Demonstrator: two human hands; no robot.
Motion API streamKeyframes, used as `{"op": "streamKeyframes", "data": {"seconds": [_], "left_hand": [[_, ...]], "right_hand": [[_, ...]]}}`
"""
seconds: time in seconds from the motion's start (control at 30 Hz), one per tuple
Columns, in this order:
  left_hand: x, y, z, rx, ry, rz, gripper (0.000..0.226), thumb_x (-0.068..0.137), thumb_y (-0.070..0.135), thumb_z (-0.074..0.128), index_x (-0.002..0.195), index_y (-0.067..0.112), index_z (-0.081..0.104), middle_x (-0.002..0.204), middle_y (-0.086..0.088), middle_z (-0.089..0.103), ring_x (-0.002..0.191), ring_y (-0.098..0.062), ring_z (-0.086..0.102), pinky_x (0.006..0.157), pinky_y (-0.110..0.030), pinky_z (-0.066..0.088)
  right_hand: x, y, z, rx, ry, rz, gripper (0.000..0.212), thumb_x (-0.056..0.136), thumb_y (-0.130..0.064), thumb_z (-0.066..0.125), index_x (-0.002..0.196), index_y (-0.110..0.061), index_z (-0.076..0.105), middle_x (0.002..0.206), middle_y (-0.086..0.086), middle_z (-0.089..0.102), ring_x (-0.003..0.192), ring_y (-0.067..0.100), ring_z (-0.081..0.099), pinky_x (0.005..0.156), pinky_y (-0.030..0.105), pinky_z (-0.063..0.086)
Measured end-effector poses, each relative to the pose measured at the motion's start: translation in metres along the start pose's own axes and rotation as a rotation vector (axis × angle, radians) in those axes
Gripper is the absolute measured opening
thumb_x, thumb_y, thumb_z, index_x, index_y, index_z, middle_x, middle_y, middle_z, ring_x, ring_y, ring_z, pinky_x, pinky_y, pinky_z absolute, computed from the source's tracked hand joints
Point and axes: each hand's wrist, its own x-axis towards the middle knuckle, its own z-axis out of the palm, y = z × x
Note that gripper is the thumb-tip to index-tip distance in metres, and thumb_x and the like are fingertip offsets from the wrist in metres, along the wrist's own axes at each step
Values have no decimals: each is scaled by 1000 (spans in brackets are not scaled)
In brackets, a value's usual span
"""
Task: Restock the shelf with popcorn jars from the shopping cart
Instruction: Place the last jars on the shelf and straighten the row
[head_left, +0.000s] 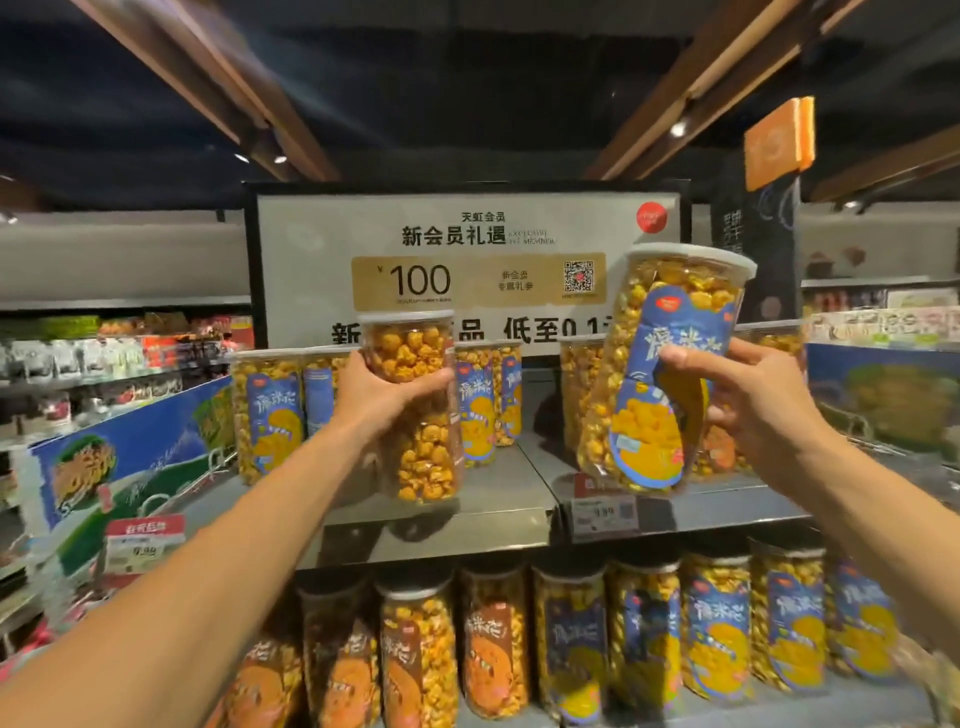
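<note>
My left hand (382, 392) grips a clear popcorn jar (423, 452) around its middle, upright, its base low over the front of the top shelf (467, 512). My right hand (748, 395) holds a second popcorn jar (660, 415) with a blue label, tilted with its lid to the right, just above the right part of the same shelf. Behind them stand more blue-labelled jars (267, 410) along the back of the shelf. A gap shows between the jar groups near the middle. The shopping cart is out of view.
A white promotional sign (467, 249) stands behind the top shelf. The lower shelf holds a row of several jars (717, 623), orange-labelled on the left, blue-labelled on the right. Price tags (602, 514) hang on the shelf edge. Blue printed side panels (130, 467) flank the shelf.
</note>
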Motion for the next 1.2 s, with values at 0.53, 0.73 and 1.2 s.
{"op": "streamKeyframes", "data": {"seconds": [0.53, 0.73, 1.2], "left_hand": [[68, 0, -12, -460, -334, -46, 79, 61, 45, 85, 130, 14, 61, 108, -7, 77, 103, -26, 73, 81, -40, 60], [68, 13, -46, -546, -347, 31, 81, 67, 47, 79, 135, 9, 60, 122, -15, 69, 107, -32, 69, 91, -44, 56], [57, 12, -62, -424, -381, 153, 22, 87, 36, 65, 102, 20, 70, 89, 0, 77, 80, -16, 75, 69, -29, 61]], "right_hand": [[34, 33, 73, 52, -43, -45, 40, 75, -10, 81, 114, -7, 70, 104, 3, 79, 98, 16, 75, 81, 29, 59], [71, 102, 169, -205, -193, 131, 30, 71, -11, 89, 98, -11, 75, 97, 3, 79, 88, 16, 75, 78, 29, 60], [58, 129, 261, -270, -358, 183, 43, 87, -16, 77, 126, -6, 61, 123, 7, 70, 101, 12, 66, 91, 24, 53]]}}
